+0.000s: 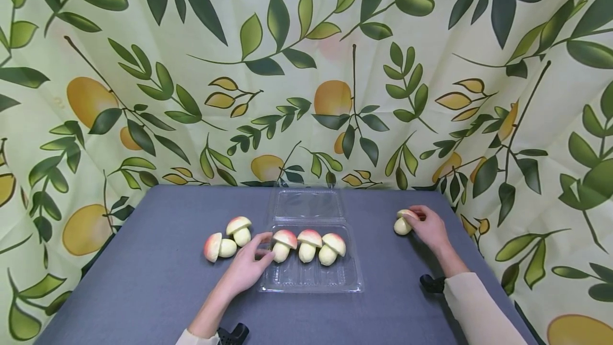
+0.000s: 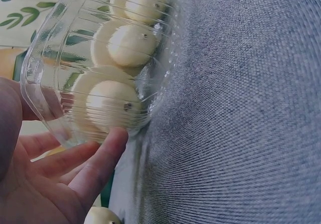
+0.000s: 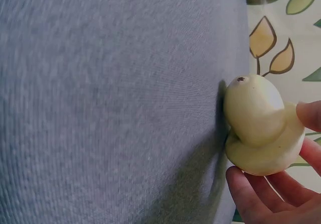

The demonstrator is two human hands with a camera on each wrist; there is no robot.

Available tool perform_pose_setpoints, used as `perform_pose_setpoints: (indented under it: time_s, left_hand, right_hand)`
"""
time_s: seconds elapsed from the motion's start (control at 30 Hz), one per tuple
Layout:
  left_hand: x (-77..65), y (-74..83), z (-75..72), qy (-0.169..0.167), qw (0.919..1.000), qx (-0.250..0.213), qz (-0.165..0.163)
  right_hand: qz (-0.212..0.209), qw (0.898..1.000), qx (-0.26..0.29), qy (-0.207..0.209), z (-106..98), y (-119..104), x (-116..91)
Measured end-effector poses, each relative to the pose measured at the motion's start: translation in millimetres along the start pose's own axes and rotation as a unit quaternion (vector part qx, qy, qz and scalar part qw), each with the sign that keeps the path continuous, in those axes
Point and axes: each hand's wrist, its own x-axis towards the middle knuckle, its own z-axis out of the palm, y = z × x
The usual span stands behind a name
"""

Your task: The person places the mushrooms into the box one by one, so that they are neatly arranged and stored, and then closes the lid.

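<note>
My left hand (image 1: 249, 262) grips the left side of the clear plastic clamshell box (image 1: 311, 285); its thumb shows through the plastic and its fingers lie along the outside wall in the left wrist view. Inside, three mushroom-shaped buns stand in a row, with red-tinged caps and pale stems; the left bun (image 1: 282, 245) is right by that hand. On the table's right side my right hand (image 1: 430, 229) pinches another mushroom-shaped bun (image 3: 256, 113) by its cap, between thumb and fingers. Its stem points toward the camera in the right wrist view.
Two more mushroom-shaped buns lie left of the box, one on its side (image 1: 220, 247) and one tilted behind it (image 1: 239, 230). The box's lid (image 1: 308, 205) is folded back toward the far edge. Patterned cloth (image 1: 297, 137) hangs behind the grey-blue table (image 1: 143, 281).
</note>
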Motion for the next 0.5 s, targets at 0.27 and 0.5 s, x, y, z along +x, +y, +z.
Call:
perform_pose_setpoints:
  time_s: [0.27,0.5]
  left_hand:
    - [-0.2,-0.9,-0.1,-0.002,1.0000,-0.001,0.001]
    - [-0.1,-1.3,0.2,-0.002,1.0000,0.001,0.004]
  right_hand:
    - [-0.004,1.000,0.024,-0.011,5.8,-6.3,-5.0]
    - [-0.005,0.999,0.031,-0.028,13.7,-12.7,-11.2]
